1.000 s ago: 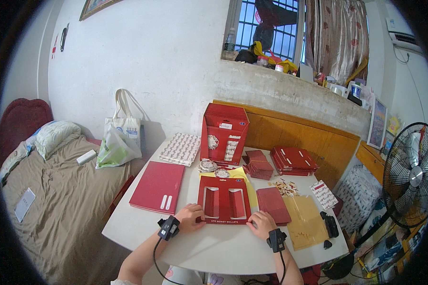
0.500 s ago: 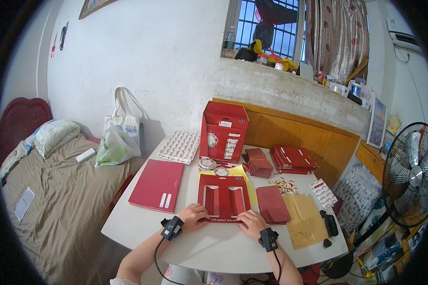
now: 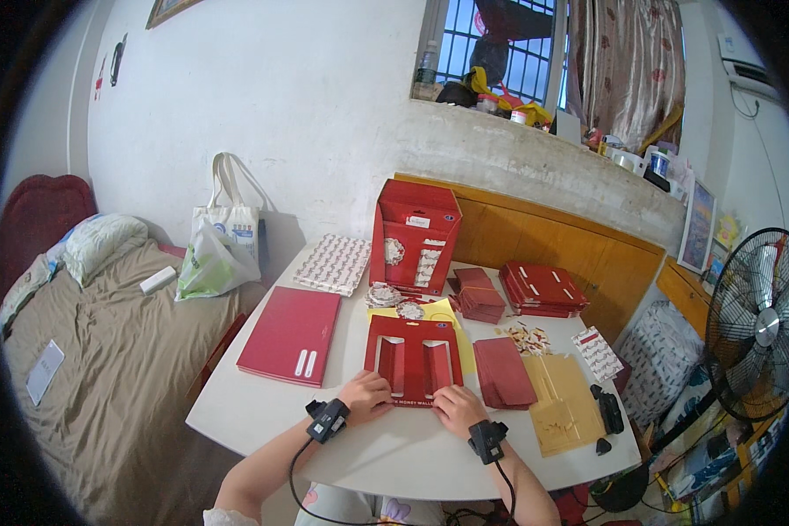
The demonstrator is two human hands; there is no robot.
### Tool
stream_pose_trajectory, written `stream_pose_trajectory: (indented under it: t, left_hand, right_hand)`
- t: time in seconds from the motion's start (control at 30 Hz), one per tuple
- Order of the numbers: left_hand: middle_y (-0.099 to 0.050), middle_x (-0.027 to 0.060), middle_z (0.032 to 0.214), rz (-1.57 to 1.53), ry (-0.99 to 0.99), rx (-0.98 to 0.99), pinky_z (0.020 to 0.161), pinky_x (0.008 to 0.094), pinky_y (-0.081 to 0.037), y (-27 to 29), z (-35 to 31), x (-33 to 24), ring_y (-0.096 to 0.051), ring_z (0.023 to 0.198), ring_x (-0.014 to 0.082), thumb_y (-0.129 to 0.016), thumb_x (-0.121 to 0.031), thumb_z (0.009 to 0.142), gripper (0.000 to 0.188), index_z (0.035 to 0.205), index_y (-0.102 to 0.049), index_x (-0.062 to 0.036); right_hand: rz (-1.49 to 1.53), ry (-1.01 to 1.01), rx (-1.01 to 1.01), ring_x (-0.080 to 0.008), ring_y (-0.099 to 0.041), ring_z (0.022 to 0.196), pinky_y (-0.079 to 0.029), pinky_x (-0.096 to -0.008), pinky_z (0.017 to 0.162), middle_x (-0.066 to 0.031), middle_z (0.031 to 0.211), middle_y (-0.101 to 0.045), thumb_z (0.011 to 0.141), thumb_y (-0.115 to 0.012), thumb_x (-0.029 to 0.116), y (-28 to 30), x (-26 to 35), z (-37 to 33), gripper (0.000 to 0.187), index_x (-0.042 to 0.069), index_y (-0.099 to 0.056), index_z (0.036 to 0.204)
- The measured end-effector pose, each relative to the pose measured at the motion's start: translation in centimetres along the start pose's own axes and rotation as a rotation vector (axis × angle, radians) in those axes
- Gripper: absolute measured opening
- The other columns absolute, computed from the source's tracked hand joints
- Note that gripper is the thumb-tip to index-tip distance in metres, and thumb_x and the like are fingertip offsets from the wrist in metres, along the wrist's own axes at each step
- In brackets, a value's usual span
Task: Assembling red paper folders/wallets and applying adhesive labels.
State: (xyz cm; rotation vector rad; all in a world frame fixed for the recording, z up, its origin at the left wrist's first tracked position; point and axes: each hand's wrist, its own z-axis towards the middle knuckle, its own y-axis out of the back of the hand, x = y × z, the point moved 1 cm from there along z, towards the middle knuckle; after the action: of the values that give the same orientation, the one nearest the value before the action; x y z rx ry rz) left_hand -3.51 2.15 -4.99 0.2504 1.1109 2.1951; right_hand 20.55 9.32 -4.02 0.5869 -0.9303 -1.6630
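Observation:
A flat red cardboard package [image 3: 414, 328] with two cut-out windows and a hang hole lies on the table in front of me. My left hand [image 3: 367, 397] has its curled fingers on the near edge, close to the left corner. Toward the right corner of that same edge, the fingers of my right hand [image 3: 458, 410] press in a pinch. Red paper shows through both windows. Under the package's far part lies a yellow sheet [image 3: 466, 351], with round patterned tags [image 3: 409, 310] just beyond it. Both wrists wear black strapped devices with cables.
Behind stands a tall red display box [image 3: 416, 237]. Stacks of red packages [image 3: 543, 289] and red envelopes [image 3: 505, 374] are on the right, near a tan sheet [image 3: 563, 421] and small scraps [image 3: 528, 338]. At left are red folded boards [image 3: 289, 335] and patterned sheets [image 3: 332, 263].
My left hand has slid right along the package's near edge, and my right hand has shifted slightly left. The hands are closer together; the package stays in about the same place.

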Motion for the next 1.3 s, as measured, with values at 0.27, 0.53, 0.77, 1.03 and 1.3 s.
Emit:
stream_pose_trajectory:
  t: [0.27, 0.53, 0.77, 1.03, 1.3]
  left_hand:
    - [-0.06, 0.0038, 0.079, 0.023, -0.064, 0.039, 0.077, 0.0353, -0.045, 0.1, 0.7, -0.3, -0.057, 0.081, 0.0215, -0.071, -0.013, 0.073, 0.01, 0.072, -0.063, -0.0073]
    - [-0.06, 0.004, 0.082, 0.016, -0.038, 0.01, 0.079, 0.035, -0.045, 0.5, 0.7, -0.5, -0.057, 0.083, 0.0219, -0.069, -0.015, 0.074, 0.009, 0.077, -0.064, -0.0079]
    - [-0.059, 0.0033, 0.087, 0.106, -0.124, -0.013, 0.08, 0.0357, -0.045, -0.9, 1.5, -1.3, -0.056, 0.087, 0.0225, -0.069, -0.018, 0.074, 0.012, 0.081, -0.065, -0.0093]
    - [-0.056, 0.0055, 0.082, 0.095, -0.125, -0.018, 0.079, 0.0363, -0.044, -1.9, 2.1, -1.8, -0.056, 0.084, 0.0238, -0.07, -0.015, 0.07, 0.015, 0.079, -0.061, -0.0066]
    - [-0.057, 0.0049, 0.08, 0.074, -0.132, -0.037, 0.078, 0.0357, -0.043, -2.5, 2.2, -1.5, -0.056, 0.083, 0.0231, -0.07, -0.015, 0.068, 0.016, 0.076, -0.06, -0.0065]
  right_hand:
    - [-0.066, 0.018, 0.013, -0.0258, -0.057, 0.083, -0.046, -0.0375, 0.076, -0.0084, 0.084, -0.056, 0.073, -0.063, 0.002, -0.3, 0.1, 0.2, 0.008, 0.003, -0.058, 0.079]
    - [-0.019, 0.01, 0.011, -0.0253, -0.057, 0.085, -0.046, -0.0367, 0.078, -0.0075, 0.087, -0.058, 0.073, -0.065, 0.004, 0.2, 0.3, 0.3, 0.011, 0.004, -0.061, 0.083]
    - [-0.024, 0.091, -0.053, -0.0239, -0.059, 0.083, -0.048, -0.0359, 0.075, -0.0056, 0.088, -0.061, 0.071, -0.07, 0.007, -0.7, 1.1, 1.1, 0.015, 0.005, -0.063, 0.085]
    - [-0.007, 0.1, -0.025, -0.0265, -0.056, 0.083, -0.046, -0.0373, 0.076, -0.0087, 0.084, -0.055, 0.072, -0.061, 0.005, -1.5, 1.1, 1.4, 0.011, 0.003, -0.06, 0.082]
    - [0.005, 0.102, -0.036, -0.0262, -0.056, 0.081, -0.045, -0.0372, 0.073, -0.0083, 0.082, -0.055, 0.072, -0.062, 0.005, -1.5, 1.2, 1.5, 0.008, 0.002, -0.06, 0.079]
